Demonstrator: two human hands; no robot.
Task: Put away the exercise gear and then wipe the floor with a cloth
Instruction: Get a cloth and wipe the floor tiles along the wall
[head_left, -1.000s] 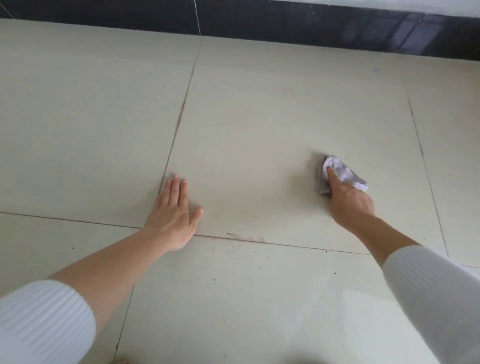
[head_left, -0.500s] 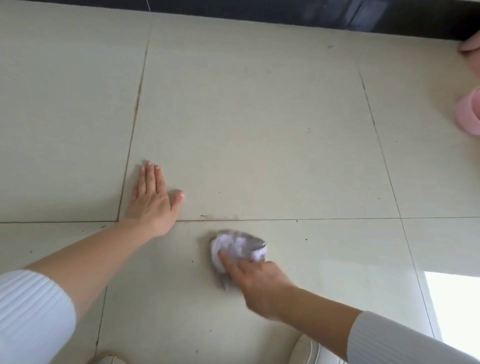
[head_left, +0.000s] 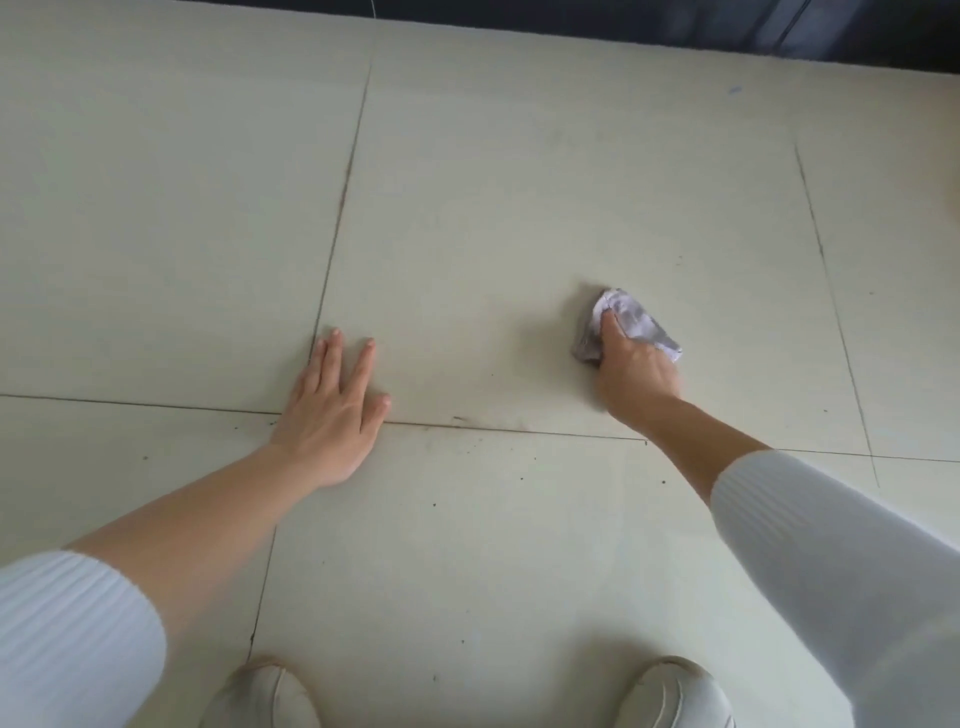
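Note:
A crumpled grey-white cloth (head_left: 635, 322) lies pressed on the pale tiled floor (head_left: 519, 197), right of centre. My right hand (head_left: 635, 375) is shut on the cloth from behind, fingers on top of it, and hides its near part. My left hand (head_left: 335, 410) rests flat on the floor to the left, fingers spread, palm down, across a grout line, holding nothing. No exercise gear is in view.
Dark specks and a brownish smear (head_left: 462, 420) lie along the grout line between my hands. A dark skirting (head_left: 675, 26) runs along the far edge of the floor. My two white shoes (head_left: 260, 696) (head_left: 675, 693) stand at the bottom edge.
My right hand has swept the cloth from the near tile just right of my left hand out to the far right. My left hand stays planted. The view has tilted down, showing my shoes.

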